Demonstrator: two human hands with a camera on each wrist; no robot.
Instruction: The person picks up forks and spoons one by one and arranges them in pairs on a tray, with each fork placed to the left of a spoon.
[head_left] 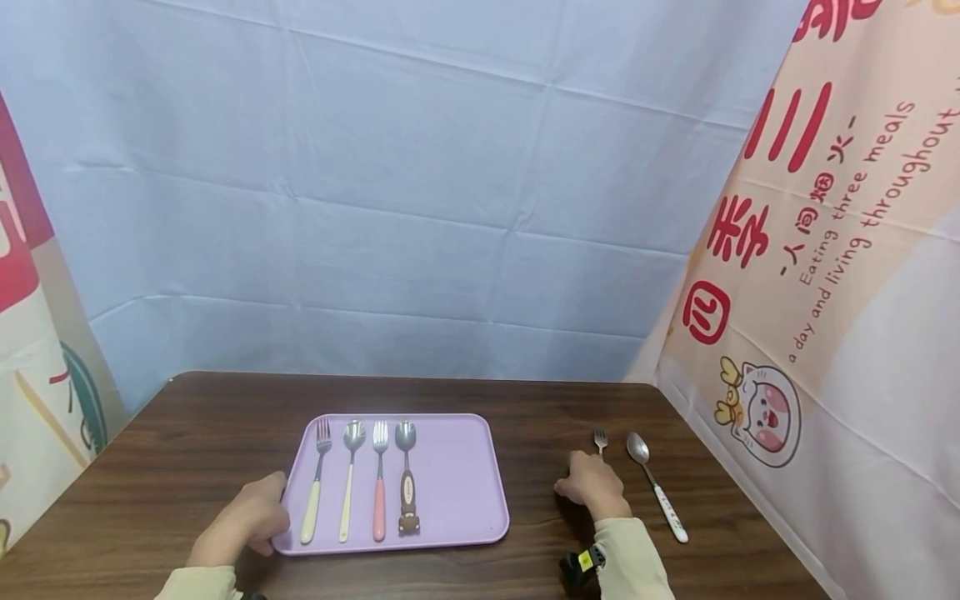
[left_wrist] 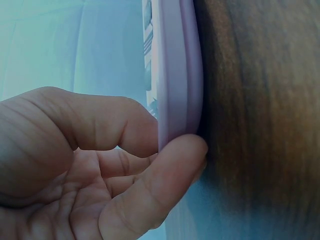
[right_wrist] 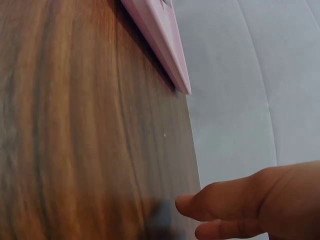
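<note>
My left hand point(head_left: 253, 510) pinches the left edge of a lilac tray point(head_left: 465, 500); in the left wrist view, fingers and thumb close on the tray's rim point(left_wrist: 175, 75). On the tray lie a cream-handled fork point(head_left: 312, 508), a cream-handled spoon point(head_left: 346, 504), a pink-handled fork point(head_left: 379, 500) and a spoon with a brown bear handle point(head_left: 407, 492). My right hand point(head_left: 592, 485) is low over the table right of the tray, covering most of a small fork point(head_left: 601, 441). In the right wrist view its visible fingers point(right_wrist: 235, 202) extend with nothing seen between them.
A spoon with a white patterned handle point(head_left: 670, 512) lies right of my right hand on the dark wooden table point(head_left: 540, 417). Pale blue cloth point(head_left: 375, 208) hangs behind the table, and printed cloth point(head_left: 862, 333) hangs at the right side.
</note>
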